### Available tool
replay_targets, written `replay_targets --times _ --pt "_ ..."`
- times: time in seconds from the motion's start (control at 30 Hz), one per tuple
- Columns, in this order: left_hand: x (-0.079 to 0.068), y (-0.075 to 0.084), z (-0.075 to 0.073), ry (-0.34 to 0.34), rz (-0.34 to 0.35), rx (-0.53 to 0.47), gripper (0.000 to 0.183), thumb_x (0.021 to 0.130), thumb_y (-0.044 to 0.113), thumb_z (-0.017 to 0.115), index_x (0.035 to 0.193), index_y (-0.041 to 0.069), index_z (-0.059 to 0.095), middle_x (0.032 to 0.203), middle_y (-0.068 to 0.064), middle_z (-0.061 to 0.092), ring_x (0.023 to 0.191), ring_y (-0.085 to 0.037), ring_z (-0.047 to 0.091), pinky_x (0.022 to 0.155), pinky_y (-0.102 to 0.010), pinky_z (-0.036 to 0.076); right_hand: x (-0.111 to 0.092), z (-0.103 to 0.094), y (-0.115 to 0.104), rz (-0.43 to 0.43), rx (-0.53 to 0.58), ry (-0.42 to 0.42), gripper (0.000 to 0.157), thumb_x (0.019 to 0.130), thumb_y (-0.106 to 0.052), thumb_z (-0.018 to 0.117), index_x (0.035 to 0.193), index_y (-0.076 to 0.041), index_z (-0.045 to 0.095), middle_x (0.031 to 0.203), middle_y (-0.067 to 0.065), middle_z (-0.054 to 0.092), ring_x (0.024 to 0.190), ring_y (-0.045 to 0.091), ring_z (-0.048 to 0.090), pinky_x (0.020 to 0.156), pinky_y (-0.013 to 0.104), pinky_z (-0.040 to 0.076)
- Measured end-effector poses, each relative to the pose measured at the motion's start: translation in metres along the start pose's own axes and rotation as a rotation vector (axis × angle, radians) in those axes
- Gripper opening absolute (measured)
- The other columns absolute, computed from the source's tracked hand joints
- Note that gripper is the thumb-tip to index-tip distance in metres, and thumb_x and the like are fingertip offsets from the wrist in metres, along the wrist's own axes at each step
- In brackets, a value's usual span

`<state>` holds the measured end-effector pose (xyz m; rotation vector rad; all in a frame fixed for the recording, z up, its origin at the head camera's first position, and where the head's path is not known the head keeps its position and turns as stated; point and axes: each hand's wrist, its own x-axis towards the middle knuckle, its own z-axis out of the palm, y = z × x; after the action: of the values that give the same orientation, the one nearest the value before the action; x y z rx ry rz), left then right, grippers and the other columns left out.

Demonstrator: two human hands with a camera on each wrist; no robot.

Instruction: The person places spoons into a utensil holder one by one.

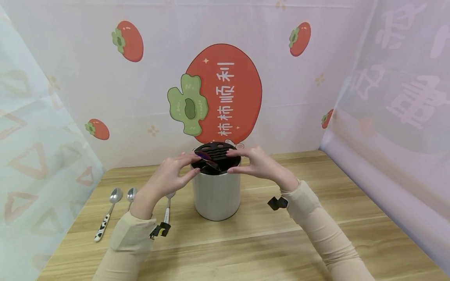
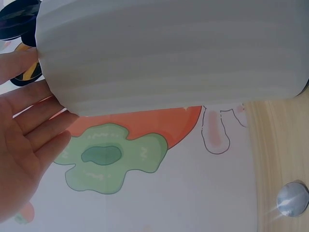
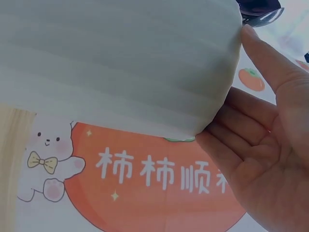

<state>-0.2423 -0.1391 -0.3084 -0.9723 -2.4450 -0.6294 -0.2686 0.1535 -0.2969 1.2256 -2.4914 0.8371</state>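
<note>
A white ribbed utensil holder (image 1: 216, 197) stands upright on the wooden table, with a black slotted insert (image 1: 219, 150) in its top. Dark, shiny spoon heads (image 1: 212, 164) show at its mouth, one with a purple sheen. My left hand (image 1: 172, 171) grips the holder's left rim, thumb at the front and fingers over the top edge. Opposite it, my right hand (image 1: 256, 164) holds the right rim in the same way. Both wrist views show the pale holder wall close up, with the left fingers (image 2: 36, 121) and right thumb (image 3: 265, 55) at its edge.
To the left lie a spoon with a cow-print handle (image 1: 104, 224), a second spoon (image 1: 132, 194) and a third with a white handle (image 1: 167, 214); my left forearm partly covers the second. A cloth backdrop (image 1: 151, 89) printed with persimmons rises behind the table (image 1: 299, 249).
</note>
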Motion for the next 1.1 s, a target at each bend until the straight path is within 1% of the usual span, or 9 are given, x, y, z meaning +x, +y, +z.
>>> replay_targets --times 0.23,0.43,0.83,0.93,1.1 --pt "0.000 0.000 0.000 -0.002 0.004 -0.001 0.031 0.091 0.028 0.062 0.116 0.009 0.067 0.121 -0.008 0.066 0.119 -0.024 0.059 0.107 -0.040 0.040 0.000 -0.001 0.001 0.036 0.019 -0.013 0.049 0.079 -0.040 0.075 0.120 -0.015 0.067 0.128 0.006 0.062 0.120 0.018 0.057 0.098 0.040 0.048" --pt "-0.001 -0.001 0.001 -0.006 0.002 0.005 0.032 0.092 0.029 0.062 0.117 0.009 0.066 0.122 -0.008 0.065 0.120 -0.024 0.058 0.108 -0.040 0.040 0.001 -0.002 0.000 0.051 0.020 -0.016 0.049 0.078 -0.039 0.076 0.120 -0.015 0.067 0.126 0.005 0.063 0.120 0.019 0.057 0.097 0.040 0.049" --pt "-0.004 -0.001 0.003 -0.020 -0.035 0.003 0.036 0.094 0.033 0.059 0.122 0.012 0.064 0.128 -0.008 0.061 0.125 -0.025 0.054 0.109 -0.041 0.037 0.001 -0.003 -0.002 0.086 0.010 -0.028 0.050 0.077 -0.041 0.076 0.120 -0.017 0.067 0.127 0.003 0.062 0.121 0.019 0.056 0.098 0.041 0.048" --pt "-0.007 -0.001 0.003 0.014 -0.040 0.008 0.038 0.093 0.031 0.060 0.124 0.010 0.063 0.130 -0.008 0.060 0.125 -0.026 0.053 0.108 -0.042 0.039 0.002 -0.003 -0.002 0.089 0.014 -0.030 0.050 0.077 -0.040 0.076 0.120 -0.016 0.067 0.128 0.004 0.062 0.122 0.020 0.055 0.100 0.042 0.047" --pt "-0.017 -0.006 0.004 0.144 -0.030 0.036 0.038 0.089 0.023 0.066 0.123 0.008 0.063 0.124 -0.008 0.064 0.117 -0.026 0.058 0.100 -0.042 0.046 0.002 -0.003 -0.002 0.090 0.025 -0.029 0.050 0.077 -0.039 0.076 0.120 -0.015 0.067 0.128 0.004 0.062 0.123 0.020 0.055 0.102 0.042 0.045"
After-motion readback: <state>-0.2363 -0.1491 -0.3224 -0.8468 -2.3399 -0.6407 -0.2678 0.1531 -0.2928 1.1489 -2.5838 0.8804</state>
